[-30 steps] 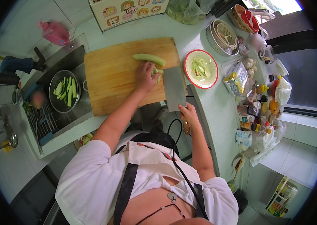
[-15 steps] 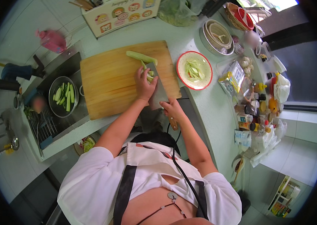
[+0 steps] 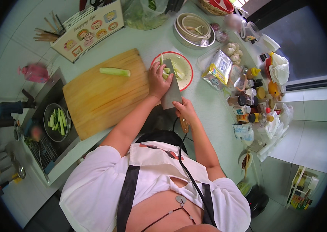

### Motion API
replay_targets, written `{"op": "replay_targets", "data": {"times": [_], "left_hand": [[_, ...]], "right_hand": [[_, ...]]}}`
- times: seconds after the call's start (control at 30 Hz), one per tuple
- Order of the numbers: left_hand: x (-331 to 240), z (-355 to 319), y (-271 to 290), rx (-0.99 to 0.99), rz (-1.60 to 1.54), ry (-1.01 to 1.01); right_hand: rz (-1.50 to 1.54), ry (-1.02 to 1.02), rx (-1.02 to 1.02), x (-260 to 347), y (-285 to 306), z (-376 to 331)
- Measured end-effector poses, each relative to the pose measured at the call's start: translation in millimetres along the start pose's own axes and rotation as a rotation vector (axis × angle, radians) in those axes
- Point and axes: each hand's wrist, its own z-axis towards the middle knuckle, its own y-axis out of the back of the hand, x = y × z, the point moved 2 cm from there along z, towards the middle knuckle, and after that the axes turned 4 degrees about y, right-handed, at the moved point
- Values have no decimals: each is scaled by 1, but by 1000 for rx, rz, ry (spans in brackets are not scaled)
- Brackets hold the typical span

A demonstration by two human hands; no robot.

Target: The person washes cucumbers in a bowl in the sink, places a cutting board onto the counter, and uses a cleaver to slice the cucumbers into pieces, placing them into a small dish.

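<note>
My right hand [image 3: 186, 111] is closed round the wooden handle of a cleaver [image 3: 172, 92], its broad grey blade pointing away from me. My left hand [image 3: 158, 82] presses cut pale green vegetable pieces [image 3: 166, 72], cucumber- or gourd-like, against the blade. Both hands are at the right side of the cutting board [image 3: 105, 96], with the blade's far end over the red-rimmed plate [image 3: 191, 73]. Pale green slices [image 3: 178, 72] lie in that plate, partly hidden by the blade. One long peeled vegetable piece [image 3: 115, 72] rests on the board's far part.
Left of the board, a sink [image 3: 63, 145] holds a metal bowl [image 3: 67, 129] of green vegetable sticks. Beyond the board stands a knife holder [image 3: 90, 34]. At the right are a stack of bowls [image 3: 194, 29], garlic bulbs [image 3: 233, 50] and several seasoning bottles [image 3: 254, 104].
Both hands and the cleaver have moved right from the board to the plate, carrying the cut pieces. The view has turned right too. The long piece stays on the board.
</note>
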Motion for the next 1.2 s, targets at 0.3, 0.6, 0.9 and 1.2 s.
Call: {"op": "replay_targets", "data": {"times": [0.3, 0.6, 0.9, 1.2], "left_hand": [[29, 2, -54, 258, 234, 67], [-9, 0, -72, 650, 536, -188], [-1, 18, -95, 517, 410, -86], [-9, 27, -17, 319, -1167, 1180]], "right_hand": [[-250, 101, -260, 1, 71, 13], [-174, 107, -393, 25, 99, 1], [-166, 148, -378, 29, 116, -4], [-99, 208, -295, 43, 112, 2]]}}
